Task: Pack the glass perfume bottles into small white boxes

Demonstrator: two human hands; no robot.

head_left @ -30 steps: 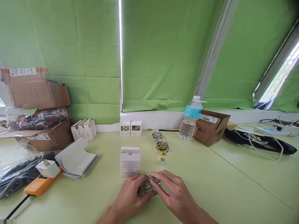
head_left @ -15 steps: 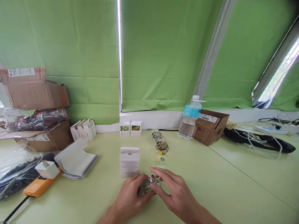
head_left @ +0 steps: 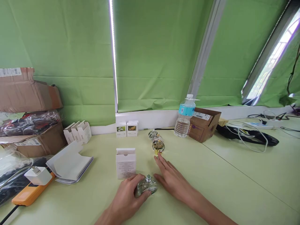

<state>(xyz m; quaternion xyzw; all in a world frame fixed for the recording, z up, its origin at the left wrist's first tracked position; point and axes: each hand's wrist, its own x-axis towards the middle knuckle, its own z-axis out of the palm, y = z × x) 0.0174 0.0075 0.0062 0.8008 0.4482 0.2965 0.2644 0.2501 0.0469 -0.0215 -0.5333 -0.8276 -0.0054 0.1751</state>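
My left hand (head_left: 128, 194) is closed around the side of a clear glass perfume bottle (head_left: 147, 186), which stands on the table with its bare silver spray nozzle (head_left: 148, 178) pointing up. Reaching forward, my right hand (head_left: 169, 176) has its fingers stretched out, thumb apart. Its fingertips hide the spot where a small silver cap stood. Just beyond them are more glass perfume bottles (head_left: 158, 145) in a row, the nearest with a gold cap (head_left: 156, 152). An upright white carton (head_left: 126, 165) with its top open is near my left hand.
Two small picture boxes (head_left: 121, 129) stand against the wall, several white cartons (head_left: 83, 132) left of them. A water bottle (head_left: 184, 120) and brown box (head_left: 203, 125) are at back right. Folded papers (head_left: 72, 162), an orange power strip (head_left: 32, 191) and stacked cardboard boxes (head_left: 28, 93) fill the left.
My right hand has left the bottle's nozzle and reached forward over the small silver cap. My left hand still holds the bottle. The view has turned slightly right.
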